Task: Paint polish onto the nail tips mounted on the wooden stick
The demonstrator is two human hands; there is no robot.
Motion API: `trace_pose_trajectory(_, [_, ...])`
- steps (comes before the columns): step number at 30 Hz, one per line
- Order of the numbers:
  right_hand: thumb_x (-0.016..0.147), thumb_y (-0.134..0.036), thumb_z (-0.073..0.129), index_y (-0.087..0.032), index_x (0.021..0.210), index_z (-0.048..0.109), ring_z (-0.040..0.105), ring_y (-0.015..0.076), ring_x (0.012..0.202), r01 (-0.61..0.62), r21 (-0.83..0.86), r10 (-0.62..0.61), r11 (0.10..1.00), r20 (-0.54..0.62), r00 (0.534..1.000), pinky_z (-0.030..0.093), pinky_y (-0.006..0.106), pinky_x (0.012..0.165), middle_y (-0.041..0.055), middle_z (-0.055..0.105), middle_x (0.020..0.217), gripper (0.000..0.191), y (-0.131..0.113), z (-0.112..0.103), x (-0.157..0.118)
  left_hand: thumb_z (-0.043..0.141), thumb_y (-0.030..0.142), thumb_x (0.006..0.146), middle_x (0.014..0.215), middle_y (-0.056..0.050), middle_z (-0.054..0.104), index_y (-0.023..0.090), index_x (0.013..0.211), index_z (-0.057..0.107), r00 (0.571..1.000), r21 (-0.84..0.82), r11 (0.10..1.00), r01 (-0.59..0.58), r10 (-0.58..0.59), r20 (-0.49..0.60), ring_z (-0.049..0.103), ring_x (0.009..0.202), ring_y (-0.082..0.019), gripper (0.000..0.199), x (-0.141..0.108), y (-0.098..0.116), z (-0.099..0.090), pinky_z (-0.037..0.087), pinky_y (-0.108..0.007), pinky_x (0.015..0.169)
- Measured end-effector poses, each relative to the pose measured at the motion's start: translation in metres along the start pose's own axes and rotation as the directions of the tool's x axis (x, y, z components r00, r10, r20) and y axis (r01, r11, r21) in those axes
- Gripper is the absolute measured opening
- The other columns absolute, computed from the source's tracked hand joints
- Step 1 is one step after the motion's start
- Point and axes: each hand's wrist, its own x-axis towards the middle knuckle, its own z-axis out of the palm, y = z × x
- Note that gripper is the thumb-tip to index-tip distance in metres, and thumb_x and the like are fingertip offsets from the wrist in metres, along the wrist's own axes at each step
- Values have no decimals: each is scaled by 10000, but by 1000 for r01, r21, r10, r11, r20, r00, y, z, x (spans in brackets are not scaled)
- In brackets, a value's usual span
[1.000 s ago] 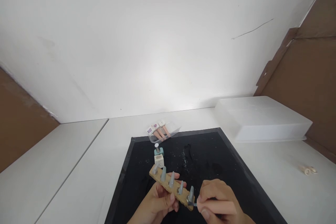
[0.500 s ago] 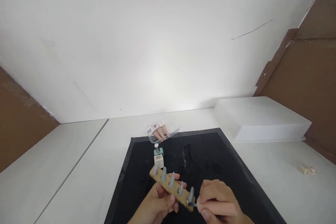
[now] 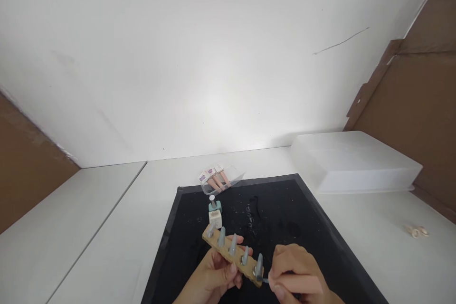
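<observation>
five nail tips (image 3: 232, 245) line a tan strip (image 3: 226, 250) clasped in the left grip (image 3: 220, 275) above the black mat (image 3: 281, 209), long axis slanting toward the right grip (image 3: 294, 263), whose pinched brush (image 3: 301, 284) meets the nearest tip (image 3: 259, 265).

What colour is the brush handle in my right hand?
The brush handle is pale peach-pink, clearest in the head view.

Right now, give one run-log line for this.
left hand: holds tan strip with nail tips | right hand: holds pink brush at rightmost tip | white block: on black mat
</observation>
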Motion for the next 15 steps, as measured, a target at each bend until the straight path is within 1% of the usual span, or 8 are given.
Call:
trace_pose_trajectory(3, [915, -206, 391, -201, 551, 501, 456, 122, 425, -32, 3, 32, 999, -57, 998, 374, 258, 433, 4, 535, 489, 381, 0, 1, -5, 778, 215, 604, 881, -10, 704, 267, 934, 688, 1000, -5, 1000, 3, -3, -9, 551, 557, -59, 346, -1, 1, 0, 389, -236, 599])
trace_pose_trajectory(5, [913, -206, 397, -202, 564, 511, 459, 126, 430, -37, 16, 38, 999, -76, 996, 380, 258, 429, 7, 532, 497, 367, 0, 1, -5, 779, 212, 603, 877, -11, 701, 265, 932, 689, 1000, -4, 1000, 1, -1, -19, 549, 559, -61, 345, -3, 1, 1, 385, -238, 599])
trace_pose_trajectory(8, [915, -204, 406, -197, 639, 559, 514, 130, 453, -4, 22, 5, 1000, -49, 999, 416, 248, 438, 21, 570, 541, 316, -1, 0, -2, 786, 215, 591, 884, -14, 703, 265, 929, 692, 1000, -6, 1000, 0, 0, -26, 557, 574, -69, 354, -3, 1, 2, 383, -243, 608])
trace_pose_trajectory(11, [909, -182, 415, -188, 685, 589, 549, 128, 471, 28, 20, -29, 999, 6, 1000, 434, 239, 453, 29, 602, 571, 283, -1, 0, 1, 790, 217, 585, 888, -17, 710, 265, 930, 692, 1000, -14, 1000, -2, 2, -20, 562, 572, -72, 361, -3, 1, 2, 384, -243, 605])
trace_pose_trajectory(12, [906, -179, 417, -188, 673, 587, 541, 127, 467, 21, 12, -22, 1000, 9, 1000, 429, 241, 453, 28, 600, 566, 288, -1, 0, 1, 790, 216, 585, 891, -18, 712, 262, 931, 692, 1000, -15, 1000, -3, 2, -20, 563, 571, -72, 363, -2, 1, 2, 385, -243, 604])
trace_pose_trajectory(15, [905, -179, 402, -192, 588, 550, 481, 127, 440, -27, -23, 27, 999, -36, 999, 385, 255, 430, 20, 562, 520, 350, 0, 0, -2, 786, 216, 593, 890, -19, 713, 258, 937, 689, 1000, -16, 1000, -3, 3, -22, 563, 562, -70, 360, -1, 0, 0, 389, -242, 602])
